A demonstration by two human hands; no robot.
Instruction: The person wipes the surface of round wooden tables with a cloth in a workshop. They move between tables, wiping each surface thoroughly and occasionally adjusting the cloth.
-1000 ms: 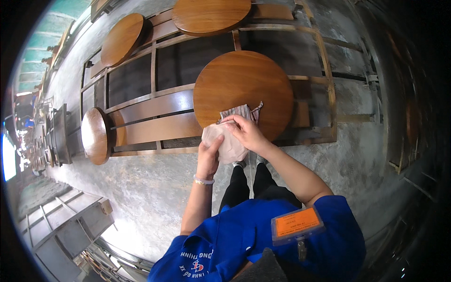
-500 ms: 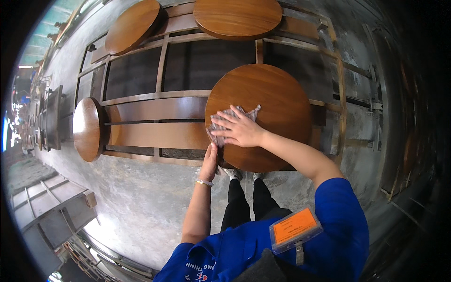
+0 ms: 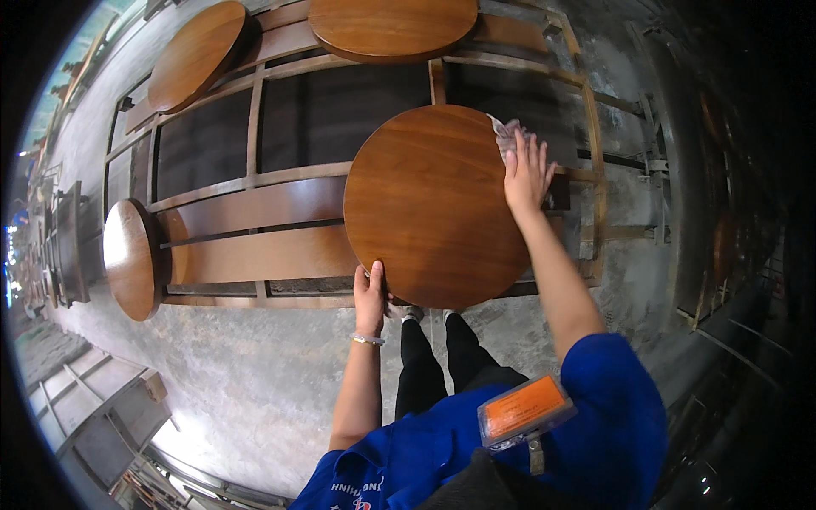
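A round brown wooden tabletop (image 3: 433,212) lies before me on a slatted wooden rack. At its near left rim is my left hand (image 3: 370,299), the thumb over the edge and the other fingers mostly hidden at its side. A bit of pale cloth (image 3: 393,311) shows beside that hand; whether the hand holds it I cannot tell. My right hand (image 3: 529,174) lies at the far right rim with its fingers extended over a crumpled greyish-pink rag (image 3: 510,132), holding it against the edge.
More round wooden tops rest on the rack: one at the left (image 3: 132,259), one at the far left (image 3: 197,55) and one at the back (image 3: 393,25). The rack's wooden rails (image 3: 253,127) have gaps between them. A grey metal frame (image 3: 102,408) stands lower left on the concrete floor (image 3: 246,365).
My right hand has swept the rag from the tabletop's left part across to its far right rim. My left hand stays by the near left edge. The whole view has shifted slightly.
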